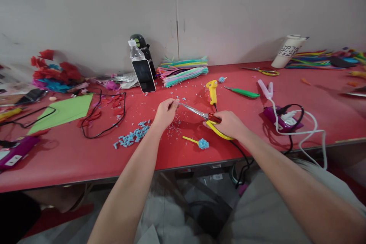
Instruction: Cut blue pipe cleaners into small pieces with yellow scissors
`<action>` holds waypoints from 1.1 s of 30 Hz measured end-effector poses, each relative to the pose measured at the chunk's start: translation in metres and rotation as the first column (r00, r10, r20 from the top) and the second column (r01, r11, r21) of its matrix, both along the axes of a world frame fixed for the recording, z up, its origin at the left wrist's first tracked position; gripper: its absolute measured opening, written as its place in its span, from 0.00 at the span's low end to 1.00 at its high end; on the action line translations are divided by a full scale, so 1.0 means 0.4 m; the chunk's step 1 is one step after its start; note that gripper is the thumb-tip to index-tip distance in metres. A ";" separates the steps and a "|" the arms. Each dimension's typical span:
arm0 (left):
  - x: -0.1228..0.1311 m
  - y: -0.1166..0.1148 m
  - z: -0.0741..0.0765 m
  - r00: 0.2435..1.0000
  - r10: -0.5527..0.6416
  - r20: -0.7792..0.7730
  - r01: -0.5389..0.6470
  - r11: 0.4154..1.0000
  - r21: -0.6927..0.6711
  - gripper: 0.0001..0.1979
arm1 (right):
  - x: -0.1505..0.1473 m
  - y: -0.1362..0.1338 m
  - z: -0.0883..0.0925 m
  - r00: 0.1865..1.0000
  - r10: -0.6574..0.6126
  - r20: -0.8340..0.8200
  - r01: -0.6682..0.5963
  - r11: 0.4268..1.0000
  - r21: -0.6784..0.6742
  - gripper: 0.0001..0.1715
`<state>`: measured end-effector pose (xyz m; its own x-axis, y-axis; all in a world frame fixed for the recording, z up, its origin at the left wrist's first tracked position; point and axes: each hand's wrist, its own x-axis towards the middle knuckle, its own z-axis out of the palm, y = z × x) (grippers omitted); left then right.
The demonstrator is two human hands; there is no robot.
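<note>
My right hand [228, 124] is closed around the red and yellow handles of a pair of scissors [197, 111]. The blades point left to the fingertips of my left hand [166, 112], which are pinched together; what they hold is too small to make out. Below the scissors lies a light blue cluster on a yellow stem [203, 143]. A pile of short light blue pieces [133, 136] sits left of my left forearm, and tiny scraps are scattered around my left hand.
A yellow glue gun [212, 92] stands behind the scissors, near a green-handled tool [244, 92]. Farther back are a phone [144, 76] leaning on bottles and bundled pipe cleaners [185, 74]. Purple power strips [281, 119] with cables lie right and left. A tumbler [288, 51] stands back right.
</note>
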<state>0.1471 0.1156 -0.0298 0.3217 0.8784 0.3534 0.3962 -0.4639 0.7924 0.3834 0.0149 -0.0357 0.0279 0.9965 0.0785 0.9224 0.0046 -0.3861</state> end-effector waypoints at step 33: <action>0.005 -0.009 0.003 1.000 0.025 -0.006 -0.025 1.000 0.004 0.22 | -0.005 -0.001 0.005 1.000 -0.017 -0.011 0.017 1.000 -0.013 0.22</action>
